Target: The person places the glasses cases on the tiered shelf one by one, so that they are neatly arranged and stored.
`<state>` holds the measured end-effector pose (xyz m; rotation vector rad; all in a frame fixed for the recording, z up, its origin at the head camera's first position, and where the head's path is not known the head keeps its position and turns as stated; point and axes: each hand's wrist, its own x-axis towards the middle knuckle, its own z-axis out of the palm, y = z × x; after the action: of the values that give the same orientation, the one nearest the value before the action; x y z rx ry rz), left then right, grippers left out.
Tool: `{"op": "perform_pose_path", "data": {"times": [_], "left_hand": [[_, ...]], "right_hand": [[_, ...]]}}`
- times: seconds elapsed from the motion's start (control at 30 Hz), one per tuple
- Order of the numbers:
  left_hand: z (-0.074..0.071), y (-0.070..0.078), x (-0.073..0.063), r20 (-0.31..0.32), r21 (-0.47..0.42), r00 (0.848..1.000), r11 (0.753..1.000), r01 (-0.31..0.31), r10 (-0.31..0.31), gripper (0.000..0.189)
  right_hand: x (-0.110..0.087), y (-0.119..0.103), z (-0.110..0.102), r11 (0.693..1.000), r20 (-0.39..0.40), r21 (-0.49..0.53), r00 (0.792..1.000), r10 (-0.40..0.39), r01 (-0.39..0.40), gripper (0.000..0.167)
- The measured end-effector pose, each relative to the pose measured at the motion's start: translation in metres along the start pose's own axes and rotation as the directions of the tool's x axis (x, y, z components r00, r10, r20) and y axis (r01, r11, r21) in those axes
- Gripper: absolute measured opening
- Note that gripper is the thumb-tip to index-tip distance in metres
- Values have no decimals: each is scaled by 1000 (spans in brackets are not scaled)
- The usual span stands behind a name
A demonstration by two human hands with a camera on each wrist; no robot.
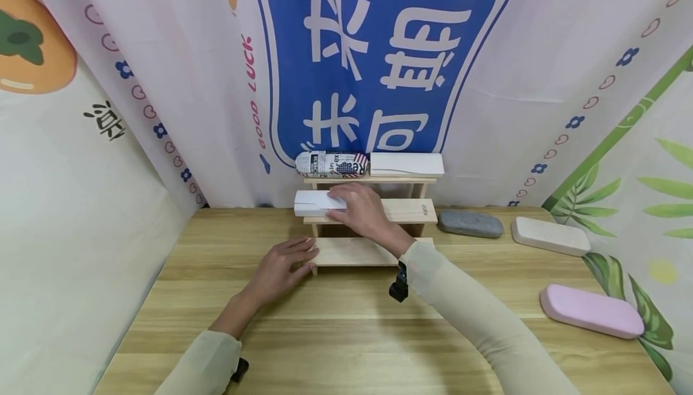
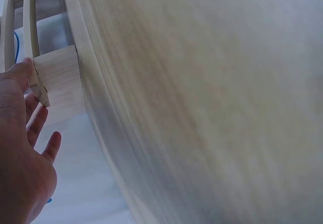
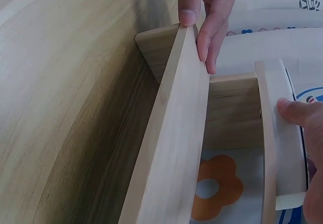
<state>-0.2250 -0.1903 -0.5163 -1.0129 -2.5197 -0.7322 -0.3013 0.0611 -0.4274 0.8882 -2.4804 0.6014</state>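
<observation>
A white glasses case [image 1: 311,204] lies on the left part of the middle step of a three-step wooden stand [image 1: 368,252]. My right hand [image 1: 360,205] holds this case by its right end, with the thumb on the near side. In the right wrist view, that thumb presses along the case's [image 3: 285,153] side. My left hand [image 1: 278,266] grips the left end of the lowest step. From the left wrist, the hand's [image 2: 20,148] thumb and fingers show on either side of the board end.
On the top step sit a newsprint-patterned case [image 1: 331,165] and another white case [image 1: 406,165]. A grey case [image 1: 470,223], a cream case [image 1: 550,236] and a pink case [image 1: 592,311] lie on the wooden table [image 1: 335,335] to the right. A printed curtain hangs behind.
</observation>
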Motion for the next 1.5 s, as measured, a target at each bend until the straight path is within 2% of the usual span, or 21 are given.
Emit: {"op": "perform_pose_path", "data": {"times": [0.23, 0.43, 0.83, 1.17, 1.5], "left_hand": [[0, 1, 2, 2, 1, 1000, 1000, -7, 7, 34], [-1, 3, 3, 13, 2, 1000, 1000, 10, -10, 34], [-2, 4, 3, 19, 6, 1000, 1000, 10, -10, 34], [-1, 2, 2, 10, 4, 1000, 1000, -2, 2, 33], [0, 2, 2, 6, 0, 1000, 1000, 2, -2, 33]], "right_hand": [[0, 1, -1, 1000, 2, 6, 1000, 9, -9, 44], [1, 2, -2, 1000, -4, 14, 1000, 7, -7, 44], [0, 2, 1, 1000, 4, -27, 1000, 12, -12, 44], [-7, 3, 0, 999, -41, -16, 998, -45, 44, 42], [-19, 4, -10, 997, -93, -3, 992, -80, 80, 45]]}}
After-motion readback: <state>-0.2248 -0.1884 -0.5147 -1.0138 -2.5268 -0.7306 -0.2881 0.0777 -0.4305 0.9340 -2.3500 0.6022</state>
